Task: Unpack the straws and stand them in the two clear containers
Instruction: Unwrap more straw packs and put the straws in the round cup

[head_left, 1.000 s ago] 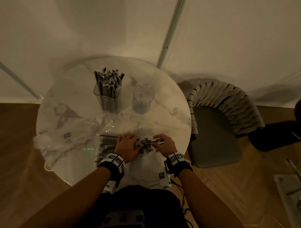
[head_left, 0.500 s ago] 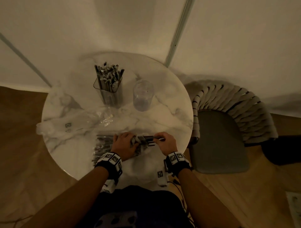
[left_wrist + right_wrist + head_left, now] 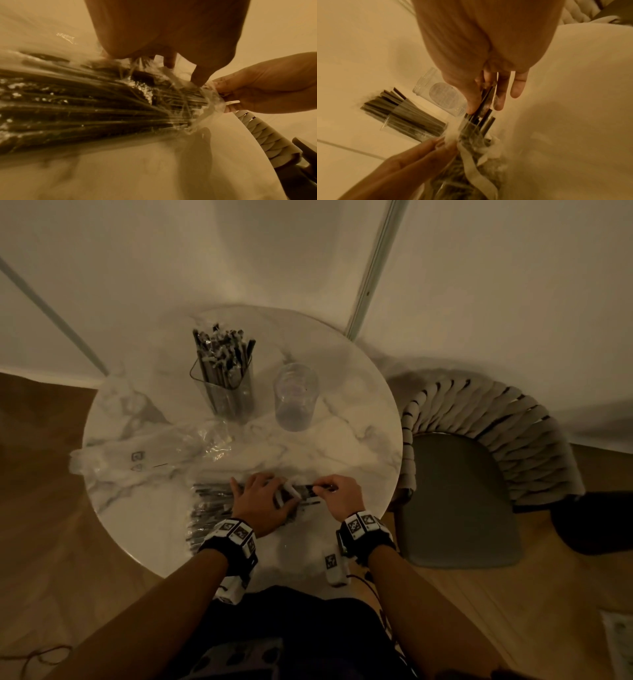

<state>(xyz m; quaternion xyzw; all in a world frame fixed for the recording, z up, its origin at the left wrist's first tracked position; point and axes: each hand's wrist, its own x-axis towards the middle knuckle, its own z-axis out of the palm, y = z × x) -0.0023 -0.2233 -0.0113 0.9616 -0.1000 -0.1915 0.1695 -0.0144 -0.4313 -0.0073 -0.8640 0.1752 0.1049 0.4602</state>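
A clear plastic pack of dark straws (image 3: 209, 508) (image 3: 85, 108) lies on the round marble table (image 3: 359, 440) near its front edge. My left hand (image 3: 277, 494) (image 3: 440, 143) grips the pack at its torn open end and holds it down. My right hand (image 3: 320, 489) (image 3: 481, 106) pinches a few straws (image 3: 485, 119) that stick out of that opening. At the back stand a square clear container (image 3: 222, 392) (image 3: 406, 116) full of straws and, right of it, a round clear container (image 3: 296, 398) (image 3: 440, 97) with nothing in it.
A crumpled clear wrapper (image 3: 137, 453) lies across the table's left side. A woven-backed chair (image 3: 479, 460) stands close to the table's right edge. White walls rise behind the table, and wooden floor (image 3: 41, 508) surrounds it.
My right hand has drawn slightly to the right, and the pinched straws have slid a little way out of the pack. The left hand stays on the pack.
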